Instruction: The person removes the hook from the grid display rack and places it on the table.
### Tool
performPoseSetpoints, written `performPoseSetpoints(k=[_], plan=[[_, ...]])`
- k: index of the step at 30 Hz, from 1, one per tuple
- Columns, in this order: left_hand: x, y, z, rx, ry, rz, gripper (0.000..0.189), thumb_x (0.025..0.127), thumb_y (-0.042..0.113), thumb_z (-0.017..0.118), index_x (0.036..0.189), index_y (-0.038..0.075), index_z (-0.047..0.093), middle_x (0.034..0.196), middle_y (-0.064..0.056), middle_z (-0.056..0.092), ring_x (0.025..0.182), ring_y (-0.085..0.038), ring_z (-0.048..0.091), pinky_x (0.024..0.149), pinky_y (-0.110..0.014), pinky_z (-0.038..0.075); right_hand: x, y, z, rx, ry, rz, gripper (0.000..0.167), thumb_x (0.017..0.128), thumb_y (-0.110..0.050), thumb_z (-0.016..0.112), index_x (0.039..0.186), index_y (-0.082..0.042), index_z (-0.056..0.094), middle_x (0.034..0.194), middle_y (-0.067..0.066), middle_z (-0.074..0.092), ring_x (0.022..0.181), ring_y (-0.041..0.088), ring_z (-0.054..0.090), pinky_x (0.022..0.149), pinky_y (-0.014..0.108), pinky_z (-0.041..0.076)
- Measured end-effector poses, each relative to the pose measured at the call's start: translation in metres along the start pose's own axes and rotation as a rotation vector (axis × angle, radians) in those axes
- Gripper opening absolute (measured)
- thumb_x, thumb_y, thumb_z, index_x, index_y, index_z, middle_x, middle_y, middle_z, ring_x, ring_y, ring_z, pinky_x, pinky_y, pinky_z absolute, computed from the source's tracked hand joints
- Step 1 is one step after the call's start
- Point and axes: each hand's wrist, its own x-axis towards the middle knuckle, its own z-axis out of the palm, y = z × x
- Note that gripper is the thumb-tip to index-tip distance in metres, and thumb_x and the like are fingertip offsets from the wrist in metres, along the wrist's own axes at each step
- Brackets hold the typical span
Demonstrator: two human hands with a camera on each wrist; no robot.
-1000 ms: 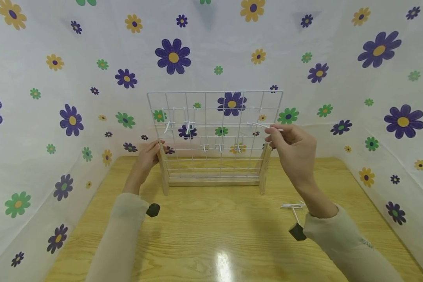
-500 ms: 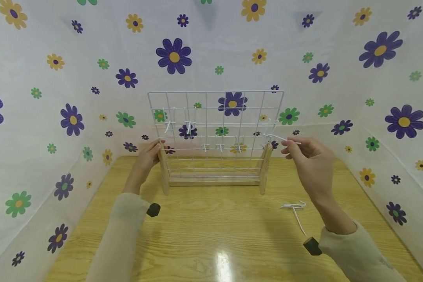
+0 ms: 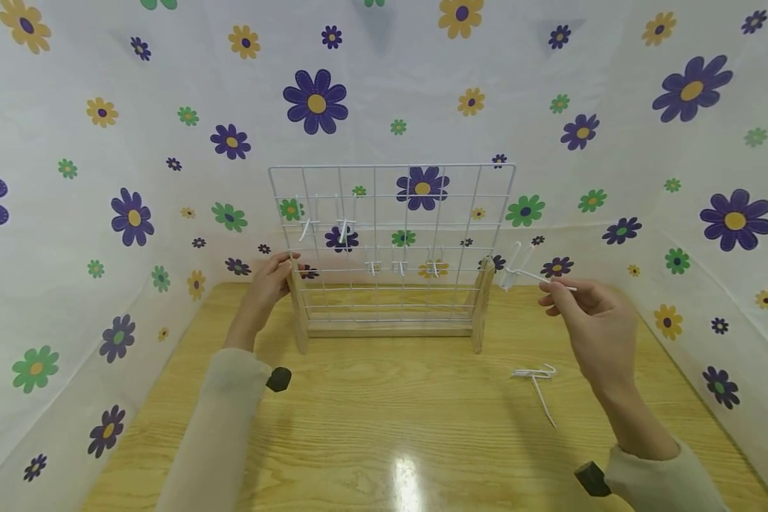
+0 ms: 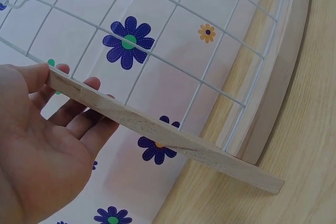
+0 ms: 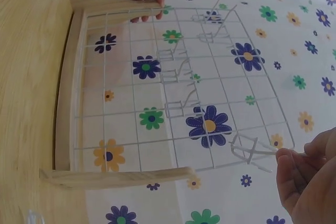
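R hand [image 3: 598, 327], fingers curled, pinches wht wire hook [image 3: 528, 275] R of grid rack [image 3: 389, 331]; L hand [image 3: 265, 291] grips rack's L post [image 3: 299, 320]; 2nd hook [image 3: 534, 374] on tbl [image 3: 358, 405].

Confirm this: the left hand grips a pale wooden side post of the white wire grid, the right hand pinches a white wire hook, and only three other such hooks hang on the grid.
The count is wrong: five white wire hooks hang on the white wire grid, two higher and three lower, as the head view shows. The rest is right.
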Motion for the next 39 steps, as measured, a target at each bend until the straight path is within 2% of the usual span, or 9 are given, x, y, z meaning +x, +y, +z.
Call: performPoseSetpoints(k=[5,12,17,27,35,39], plan=[[0.001,0.002,0.000,-0.019,0.006,-0.008,0.047,0.115,0.022,0.030,0.154,-0.005,0.034,0.147,-0.032,0.043,0.145,-0.042,0.039,0.122,-0.052,0.029,-0.007,0.005,-0.007,0.011,-0.003,0.041,0.013,0.100,0.001,0.066,0.104,0.010,0.074,0.091,-0.003,0.078,0.073,0.009,0.071,0.070,0.016,0.059],[0.002,0.001,0.000,-0.037,0.008,-0.015,0.044,0.115,0.021,0.031,0.152,-0.004,0.034,0.151,-0.035,0.038,0.146,-0.044,0.037,0.123,-0.053,0.029,-0.015,0.012,-0.014,-0.021,0.011,0.069,0.014,0.100,-0.001,0.066,0.106,0.009,0.074,0.091,-0.007,0.078,0.073,0.009,0.071,0.072,0.015,0.058],[0.001,0.002,-0.001,-0.024,0.008,-0.012,0.044,0.115,0.022,0.032,0.151,-0.004,0.035,0.151,-0.035,0.038,0.146,-0.043,0.038,0.122,-0.053,0.029,-0.021,0.018,-0.019,-0.014,0.020,0.120,0.014,0.100,-0.001,0.066,0.105,0.011,0.073,0.090,-0.006,0.078,0.070,0.008,0.071,0.069,0.016,0.058],[0.000,0.003,0.000,-0.018,-0.001,-0.015,0.044,0.115,0.023,0.032,0.150,-0.003,0.036,0.150,-0.035,0.039,0.145,-0.043,0.039,0.122,-0.054,0.030,-0.037,0.031,-0.029,0.054,0.006,0.215,0.017,0.098,0.001,0.068,0.105,0.016,0.070,0.090,0.000,0.079,0.071,0.009,0.072,0.067,0.017,0.059],[0.001,0.002,0.000,-0.001,0.002,-0.014,0.044,0.115,0.022,0.032,0.151,-0.003,0.036,0.149,-0.034,0.041,0.145,-0.043,0.038,0.122,-0.054,0.030,-0.054,0.045,-0.034,-0.016,-0.029,0.302,0.021,0.100,-0.006,0.068,0.106,0.014,0.070,0.088,-0.007,0.078,0.070,0.009,0.072,0.068,0.018,0.060],[0.001,0.002,0.000,-0.002,0.002,-0.013,0.045,0.115,0.023,0.032,0.152,-0.004,0.035,0.150,-0.034,0.040,0.146,-0.043,0.037,0.122,-0.054,0.029,-0.063,0.053,-0.035,-0.066,-0.059,0.317,0.023,0.101,-0.010,0.068,0.107,0.013,0.071,0.088,-0.008,0.078,0.070,0.011,0.072,0.068,0.017,0.059]])
